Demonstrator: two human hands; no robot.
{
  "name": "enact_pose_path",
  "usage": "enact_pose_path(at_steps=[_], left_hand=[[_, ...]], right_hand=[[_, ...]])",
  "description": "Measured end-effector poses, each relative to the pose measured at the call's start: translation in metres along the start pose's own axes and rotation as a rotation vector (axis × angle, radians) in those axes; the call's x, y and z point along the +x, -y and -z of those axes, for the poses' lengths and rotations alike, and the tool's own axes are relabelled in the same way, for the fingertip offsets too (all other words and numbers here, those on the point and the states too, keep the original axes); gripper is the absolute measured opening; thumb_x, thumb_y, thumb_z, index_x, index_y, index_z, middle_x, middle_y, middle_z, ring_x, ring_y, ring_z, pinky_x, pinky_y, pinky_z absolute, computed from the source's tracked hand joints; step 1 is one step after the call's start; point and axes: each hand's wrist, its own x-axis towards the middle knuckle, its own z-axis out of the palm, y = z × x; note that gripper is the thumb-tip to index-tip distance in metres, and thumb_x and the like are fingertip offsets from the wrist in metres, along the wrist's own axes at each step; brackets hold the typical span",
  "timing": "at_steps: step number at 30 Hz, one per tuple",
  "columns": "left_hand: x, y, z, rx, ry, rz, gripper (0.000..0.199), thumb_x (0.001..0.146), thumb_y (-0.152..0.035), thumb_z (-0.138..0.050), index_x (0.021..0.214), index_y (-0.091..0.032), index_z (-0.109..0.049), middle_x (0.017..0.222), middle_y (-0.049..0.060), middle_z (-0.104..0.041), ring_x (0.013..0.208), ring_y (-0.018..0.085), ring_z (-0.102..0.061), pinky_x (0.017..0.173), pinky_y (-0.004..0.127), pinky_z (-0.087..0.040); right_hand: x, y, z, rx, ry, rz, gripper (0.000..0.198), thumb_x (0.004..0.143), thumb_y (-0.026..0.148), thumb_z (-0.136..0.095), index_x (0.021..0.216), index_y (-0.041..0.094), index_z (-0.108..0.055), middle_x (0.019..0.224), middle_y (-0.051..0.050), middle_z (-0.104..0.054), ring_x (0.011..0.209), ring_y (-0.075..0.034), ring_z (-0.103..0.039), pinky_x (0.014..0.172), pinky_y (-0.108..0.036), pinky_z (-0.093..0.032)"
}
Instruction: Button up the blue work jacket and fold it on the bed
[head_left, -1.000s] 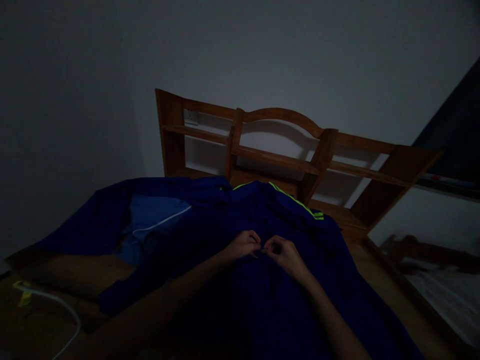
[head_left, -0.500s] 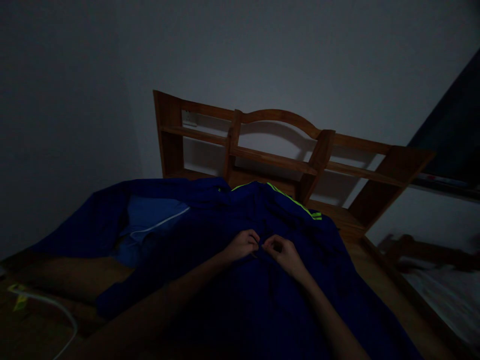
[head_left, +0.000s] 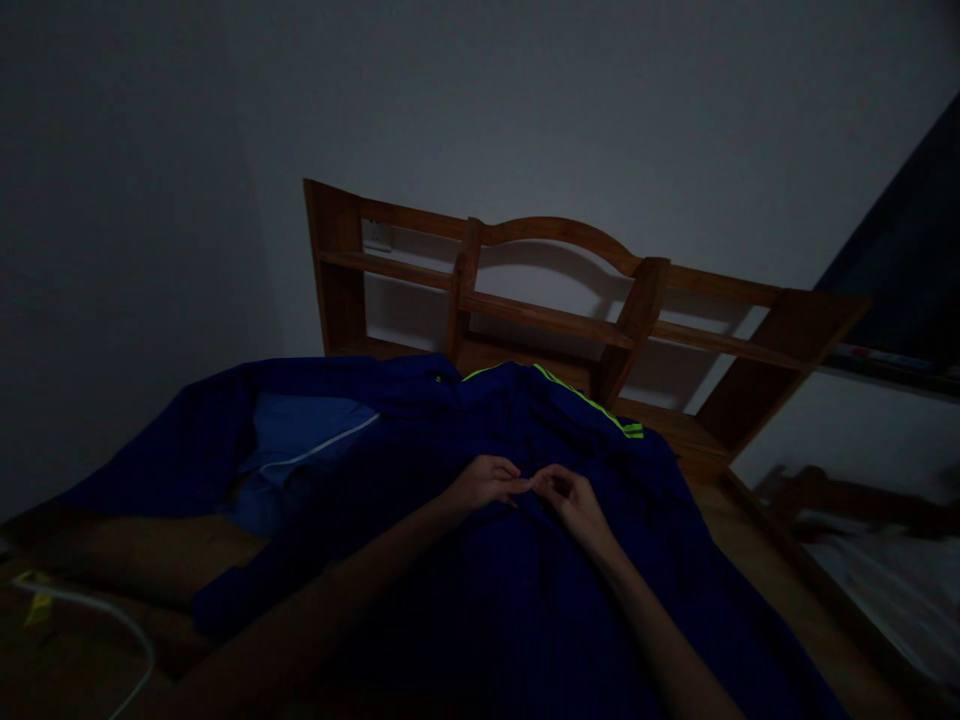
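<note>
A dark blue jacket (head_left: 480,580) with bright yellow-green stripes lies spread out in front of me. Over its middle, my left hand (head_left: 489,483) has its fingertips pointing right, closed on what looks like the jacket's front. My right hand (head_left: 566,498) meets it from the other side, with thumb and forefinger pinched together at the same spot. The fingertips of both hands almost touch. Darkness hides whether a button, a zip or just cloth is between them. A lighter blue cloth with a white line (head_left: 311,435) shows at the jacket's left part.
Behind the jacket stands a wooden shelf unit (head_left: 551,315) against a pale wall. The wooden surface (head_left: 142,550) shows at the left, with a white cable (head_left: 124,615) and a yellow tag (head_left: 39,600). A dark window or screen (head_left: 907,260) is at the right.
My left fingers have stretched further to the right and now reach my right fingertips. My right hand has shifted only slightly. The jacket lies as before.
</note>
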Motion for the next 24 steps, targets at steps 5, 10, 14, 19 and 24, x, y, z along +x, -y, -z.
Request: enact_pose_path(at_steps=[5,10,14,19,24], left_hand=[[-0.004,-0.006,0.0,0.057,0.024,0.012,0.05,0.039,-0.035,-0.086,0.072,-0.009,-0.059,0.06,0.001,-0.061,0.053,0.012,-0.057,0.055,0.027,-0.047],[0.003,0.003,0.002,0.125,0.055,-0.023,0.048,0.038,-0.036,-0.085,0.068,-0.011,-0.057,0.055,-0.002,-0.059,0.046,0.01,-0.054,0.05,0.024,-0.044],[0.003,0.006,0.003,0.194,0.053,-0.042,0.047,0.04,-0.038,-0.084,0.067,-0.011,-0.056,0.054,-0.002,-0.059,0.045,0.011,-0.053,0.047,0.024,-0.043],[-0.004,0.0,-0.001,0.248,0.052,-0.012,0.046,0.045,-0.045,-0.08,0.064,-0.011,-0.056,0.056,0.001,-0.06,0.048,0.012,-0.055,0.049,0.025,-0.043],[-0.002,-0.002,-0.001,0.183,0.039,0.029,0.049,0.035,-0.039,-0.084,0.063,-0.012,-0.055,0.054,-0.003,-0.057,0.047,0.01,-0.053,0.05,0.023,-0.041]], right_hand=[[-0.001,0.001,0.0,0.024,0.004,-0.001,0.027,0.077,0.044,-0.059,0.082,0.018,-0.062,0.069,0.0,-0.058,0.059,-0.012,-0.05,0.055,-0.022,-0.037],[0.0,-0.001,0.001,0.037,0.043,-0.006,0.028,0.078,0.044,-0.059,0.079,0.017,-0.061,0.069,0.0,-0.058,0.058,-0.011,-0.048,0.054,-0.022,-0.035],[0.0,-0.002,0.0,0.034,0.056,-0.007,0.028,0.078,0.044,-0.059,0.079,0.016,-0.061,0.07,0.0,-0.057,0.061,-0.011,-0.048,0.056,-0.022,-0.035],[-0.001,0.0,0.0,0.018,0.043,0.01,0.028,0.078,0.044,-0.059,0.08,0.016,-0.061,0.073,-0.001,-0.058,0.066,-0.012,-0.049,0.059,-0.022,-0.036],[-0.001,0.003,-0.001,0.072,0.05,-0.026,0.029,0.076,0.045,-0.061,0.08,0.016,-0.061,0.07,0.0,-0.057,0.061,-0.011,-0.048,0.055,-0.022,-0.035]])
